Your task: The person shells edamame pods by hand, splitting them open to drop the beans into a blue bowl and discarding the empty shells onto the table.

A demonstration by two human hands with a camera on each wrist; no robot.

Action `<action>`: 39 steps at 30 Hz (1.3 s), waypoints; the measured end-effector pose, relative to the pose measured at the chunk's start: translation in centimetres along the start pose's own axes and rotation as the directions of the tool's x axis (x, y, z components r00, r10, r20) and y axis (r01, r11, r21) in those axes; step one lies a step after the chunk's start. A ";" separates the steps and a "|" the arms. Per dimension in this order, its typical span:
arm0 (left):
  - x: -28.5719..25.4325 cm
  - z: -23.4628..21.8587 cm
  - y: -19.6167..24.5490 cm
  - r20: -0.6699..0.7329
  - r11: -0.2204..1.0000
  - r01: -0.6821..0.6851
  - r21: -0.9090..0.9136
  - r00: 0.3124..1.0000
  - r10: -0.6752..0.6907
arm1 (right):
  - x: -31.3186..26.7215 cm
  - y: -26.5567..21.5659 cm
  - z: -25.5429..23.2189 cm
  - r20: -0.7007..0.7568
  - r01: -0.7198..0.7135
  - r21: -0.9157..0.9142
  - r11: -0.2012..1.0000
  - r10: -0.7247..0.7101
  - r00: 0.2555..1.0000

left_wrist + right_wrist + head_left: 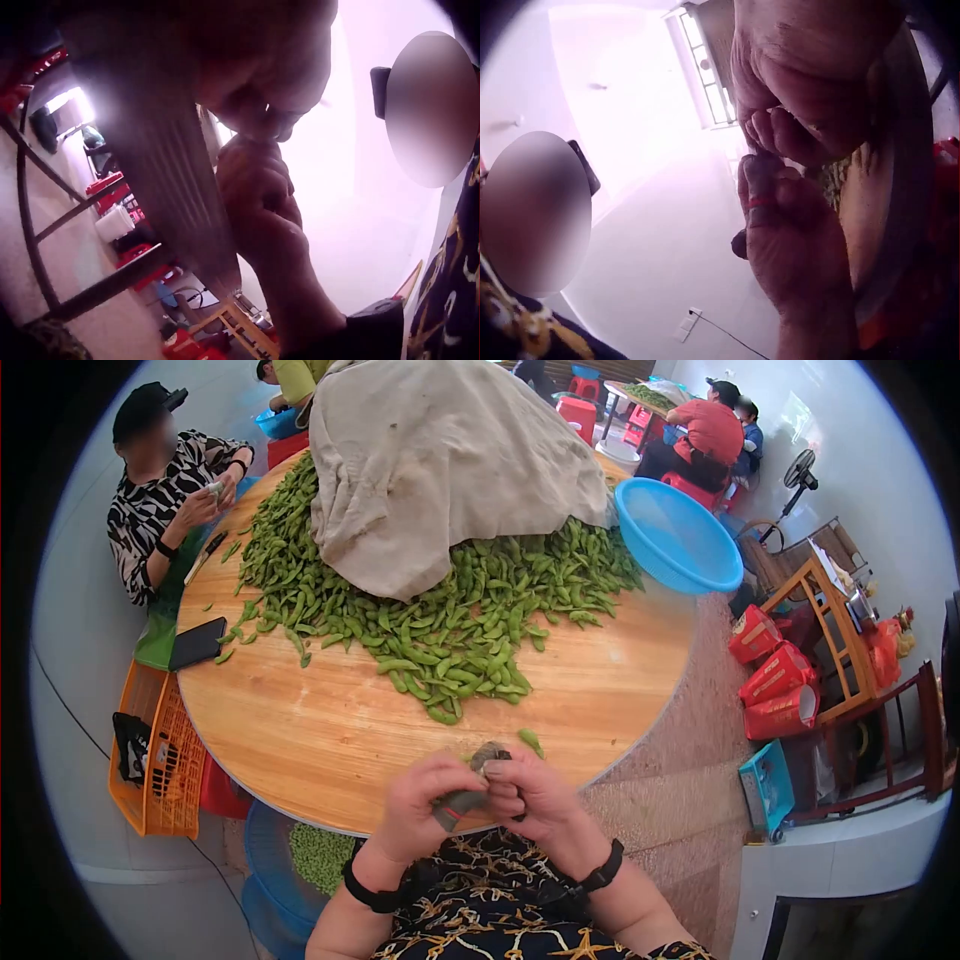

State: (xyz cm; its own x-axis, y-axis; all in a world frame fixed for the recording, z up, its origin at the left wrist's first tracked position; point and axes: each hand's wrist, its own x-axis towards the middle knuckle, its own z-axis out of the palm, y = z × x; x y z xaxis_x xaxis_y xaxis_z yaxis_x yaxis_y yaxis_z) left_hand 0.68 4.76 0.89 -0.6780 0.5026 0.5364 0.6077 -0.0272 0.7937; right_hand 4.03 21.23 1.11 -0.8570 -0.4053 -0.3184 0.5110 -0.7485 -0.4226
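Note:
Both hands meet close together at the table's near edge. The left hand [420, 800] has its fingers curled, and a grey finger cover [759, 206] with a red band sits round its thumb. My right hand [540, 790] pinches with bent fingers at the tip of the grey covering, right against the left fingertips. More grey material [490, 755] shows between the two hands; what else lies inside the fingers is hidden. Just beyond the hands lies one green soybean pod [530, 741]. A big heap of pods [440, 650] covers the table's middle, partly under a beige cloth [430, 470].
The round wooden table [310, 745] bears a black phone [197, 643] at left. A blue basin [680, 535] stands at its far right edge. An orange crate [170, 770] and a blue tub [270, 850] with shelled beans are low at left. Another person [165, 510] sits at left.

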 end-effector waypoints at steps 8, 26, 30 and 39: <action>-0.5 0.4 -0.5 0.076 0.598 0.474 -0.646 0.819 -0.568 | 0.3 1.1 1.7 -0.151 0.264 -0.459 0.848 -0.368 0.918; -0.4 0.4 -0.9 0.139 0.902 0.299 0.311 0.925 -0.355 | 2.8 -5.9 -1.3 0.206 -0.327 -0.745 -0.581 -0.667 0.716; -0.2 0.2 0.1 0.324 0.777 0.610 -0.157 0.775 -0.543 | 2.1 -4.9 -1.4 0.250 -0.232 -0.774 -0.589 -0.621 0.743; 0.3 0.8 0.3 -0.147 0.951 0.190 0.244 0.977 -0.157 | 0.1 -3.1 0.6 0.177 0.023 -0.977 -0.212 -0.744 0.645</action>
State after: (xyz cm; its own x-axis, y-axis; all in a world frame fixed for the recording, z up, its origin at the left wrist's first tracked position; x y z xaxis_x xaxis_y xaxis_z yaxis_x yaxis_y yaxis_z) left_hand 0.98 5.56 1.09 -0.8183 0.3685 0.4411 0.5502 0.2804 0.7866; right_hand 2.29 23.21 2.87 -0.9443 0.2025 0.2593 -0.0629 0.6623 -0.7466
